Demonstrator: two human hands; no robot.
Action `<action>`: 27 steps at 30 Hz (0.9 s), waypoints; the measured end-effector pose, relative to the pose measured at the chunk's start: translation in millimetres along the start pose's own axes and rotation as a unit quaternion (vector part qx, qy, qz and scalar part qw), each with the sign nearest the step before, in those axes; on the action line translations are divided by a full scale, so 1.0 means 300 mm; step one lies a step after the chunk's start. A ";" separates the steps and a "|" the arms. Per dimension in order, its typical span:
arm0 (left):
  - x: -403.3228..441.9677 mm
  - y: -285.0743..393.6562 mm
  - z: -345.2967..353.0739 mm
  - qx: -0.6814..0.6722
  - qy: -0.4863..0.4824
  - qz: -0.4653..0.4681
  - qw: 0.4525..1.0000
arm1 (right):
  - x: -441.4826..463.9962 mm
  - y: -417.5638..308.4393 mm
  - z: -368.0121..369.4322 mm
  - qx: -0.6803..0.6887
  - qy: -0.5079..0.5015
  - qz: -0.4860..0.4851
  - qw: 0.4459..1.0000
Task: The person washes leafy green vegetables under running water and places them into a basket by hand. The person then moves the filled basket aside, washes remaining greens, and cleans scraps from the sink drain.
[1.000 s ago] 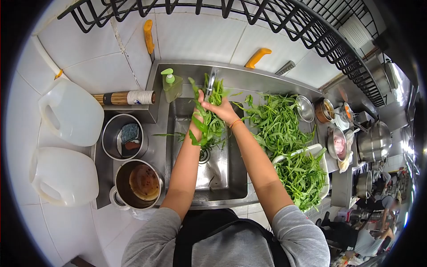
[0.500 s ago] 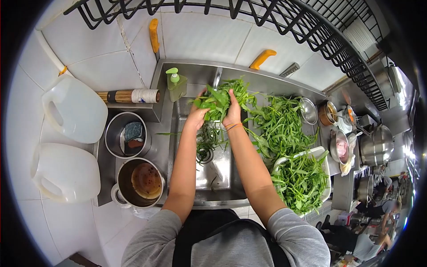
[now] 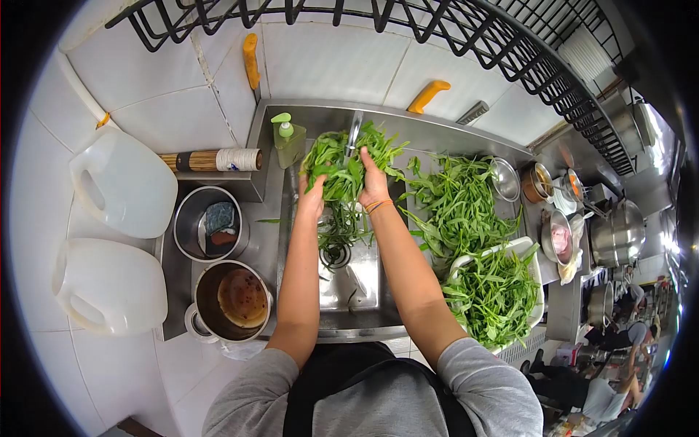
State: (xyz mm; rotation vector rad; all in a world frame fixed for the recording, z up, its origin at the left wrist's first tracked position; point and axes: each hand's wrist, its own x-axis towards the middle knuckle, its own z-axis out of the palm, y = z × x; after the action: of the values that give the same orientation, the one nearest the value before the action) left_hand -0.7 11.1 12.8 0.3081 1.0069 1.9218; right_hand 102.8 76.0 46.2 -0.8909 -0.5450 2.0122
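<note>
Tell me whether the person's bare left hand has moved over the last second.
Yes. Against the shiny metal faucet, the bare left hand, on the leafy green bunch, has shifted leftward and nearer the person.

A steel sink [image 3: 357,319], pots [image 3: 617,237] and knives [image 3: 428,96] show a kitchen.

A hand could pass down into the near part of the sink [image 3: 349,295], between the left forearm [image 3: 298,262] and right forearm [image 3: 408,266]; farther in, the left hand [image 3: 313,195], right hand [image 3: 374,182] and bunch [image 3: 341,182] block the way, with the tap [image 3: 354,131] above; a narrow lane runs between the far pot [image 3: 191,231] and the sink's left rim; the soap [image 3: 289,146] stands far left; the heap [image 3: 462,204] and tub [image 3: 539,300] bar the right.
</note>
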 end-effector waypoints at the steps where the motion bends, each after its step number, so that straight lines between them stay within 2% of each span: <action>1: -0.003 0.003 0.002 0.029 -0.057 0.100 0.993 | -0.008 -0.009 0.008 0.027 0.026 -0.019 0.999; 3: -0.001 0.028 0.002 0.053 -0.080 0.095 0.991 | -0.022 -0.016 0.005 0.061 -0.005 0.007 0.998; 5: -0.005 0.059 0.002 0.100 -0.122 0.086 0.984 | -0.037 -0.018 -0.024 -0.051 -0.141 0.032 0.988; 6: -0.003 0.059 -0.002 0.062 -0.108 0.108 0.986 | -0.045 -0.023 -0.033 -0.087 -0.154 0.017 0.984; 7: -0.002 0.060 -0.007 0.062 -0.108 0.108 0.986 | -0.045 -0.035 -0.037 -0.087 -0.154 0.017 0.984; 9: -0.004 0.070 -0.017 -0.068 -0.135 0.037 0.988 | -0.037 -0.047 -0.047 -0.131 -0.043 0.011 0.990; 10: -0.005 0.063 0.008 -0.046 -0.109 0.044 0.992 | -0.021 -0.025 -0.059 -0.156 -0.047 -0.062 0.985; 11: -0.007 0.060 0.008 -0.045 -0.109 0.044 0.992 | 0.003 -0.002 -0.073 -0.155 -0.046 -0.062 0.985; 13: -0.022 0.075 0.032 0.114 -0.123 0.086 0.982 | -0.001 -0.003 -0.035 -0.185 0.021 -0.025 0.982; 14: -0.034 0.075 0.050 0.173 -0.091 0.065 0.979 | -0.022 -0.015 -0.038 -0.153 -0.053 0.055 0.985; 15: -0.026 0.071 0.044 0.172 -0.092 0.064 0.979 | -0.026 -0.009 -0.050 -0.154 -0.052 0.054 0.985; 17: 0.002 0.076 0.028 0.370 -0.228 0.211 0.875 | -0.022 -0.001 -0.064 -0.122 -0.117 0.154 0.973; 18: -0.006 0.108 0.039 0.435 -0.251 0.150 0.852 | -0.050 -0.010 -0.046 -0.132 -0.107 0.154 0.973; 19: -0.019 0.141 0.052 0.434 -0.251 0.150 0.852 | -0.049 -0.005 -0.060 -0.132 -0.107 0.155 0.973; 21: -0.036 0.189 0.065 0.563 -0.253 0.275 0.737 | -0.047 -0.004 -0.084 -0.127 -0.092 0.110 0.981; 23: -0.047 0.189 0.044 0.553 -0.272 0.248 0.748 | -0.038 -0.010 -0.095 -0.047 -0.060 0.081 0.994; 24: -0.044 0.167 0.046 0.353 -0.211 0.158 0.898 | -0.034 -0.018 -0.094 -0.045 -0.062 0.077 0.994; 25: -0.040 0.148 0.041 0.127 -0.135 0.058 0.981 | -0.030 -0.022 -0.091 -0.042 -0.063 0.072 0.994; 26: -0.030 0.138 0.024 0.075 -0.094 -0.028 0.992 | -0.021 -0.030 -0.086 -0.042 -0.065 0.071 0.995; 27: 0.000 0.108 0.004 0.075 -0.095 -0.028 0.992 | -0.045 -0.057 -0.050 -0.123 -0.080 0.094 0.985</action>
State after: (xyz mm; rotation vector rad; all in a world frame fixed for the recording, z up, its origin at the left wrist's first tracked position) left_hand -19.8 3.8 37.9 0.5325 1.0232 1.7347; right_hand 128.3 74.9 52.8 -0.9624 -0.8421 2.2341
